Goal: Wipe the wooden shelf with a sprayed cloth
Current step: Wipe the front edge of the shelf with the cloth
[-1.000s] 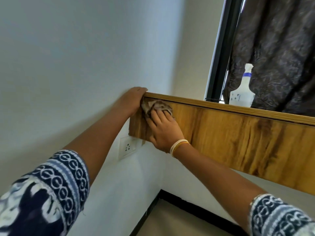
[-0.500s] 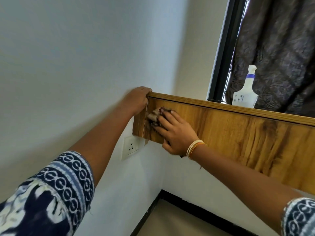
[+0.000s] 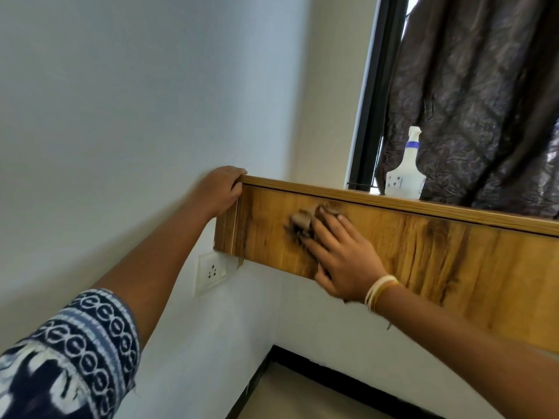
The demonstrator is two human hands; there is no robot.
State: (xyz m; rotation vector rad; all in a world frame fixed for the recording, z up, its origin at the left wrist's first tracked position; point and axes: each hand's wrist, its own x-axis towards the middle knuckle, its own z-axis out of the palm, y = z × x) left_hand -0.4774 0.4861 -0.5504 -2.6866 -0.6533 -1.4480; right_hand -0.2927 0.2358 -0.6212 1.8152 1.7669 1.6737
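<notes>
The wooden shelf [image 3: 438,255] runs from the left wall out to the right, its grained front panel facing me. My left hand [image 3: 222,190] grips the shelf's top left corner, fingers curled over the edge. My right hand [image 3: 341,255] lies flat against the front panel and presses a crumpled brown cloth [image 3: 302,220] to the wood; the cloth shows past my fingertips and looks blurred. A white spray bottle [image 3: 405,176] with a blue collar stands on top of the shelf, further right.
A white wall socket [image 3: 211,272] sits just below the shelf's left end. A dark curtain [image 3: 472,101] hangs behind the bottle beside a black window frame [image 3: 372,95]. A black skirting strip [image 3: 348,385] edges the floor below.
My right hand has slid the cloth rightwards along the front panel, away from the left corner. My left hand has stayed on the corner.
</notes>
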